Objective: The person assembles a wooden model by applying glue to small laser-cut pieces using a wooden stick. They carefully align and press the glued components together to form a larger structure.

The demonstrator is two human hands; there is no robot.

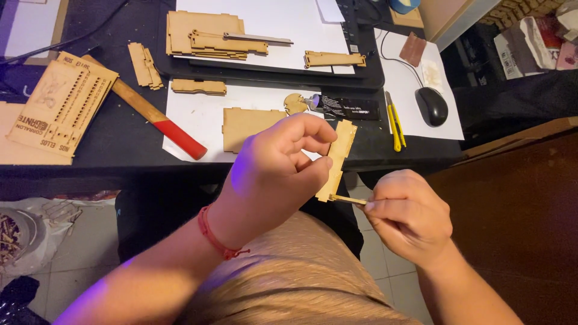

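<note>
Your left hand (283, 168) pinches the wooden strip (337, 157) upright at frame centre, steadying it; your right hand (406, 216) fingers grip a thin stick (348, 199) against its lower end.

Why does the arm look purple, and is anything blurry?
Head view: a purple-blue light tints the left hand and forearm; the wooden strip and the right hand look warm-lit and fairly sharp; the floor at right is dark, and the frame's corners look slightly soft.

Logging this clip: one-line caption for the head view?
Left hand pinches a notched wooden strip while the right hand presses a thin stick to its lower end.
</note>
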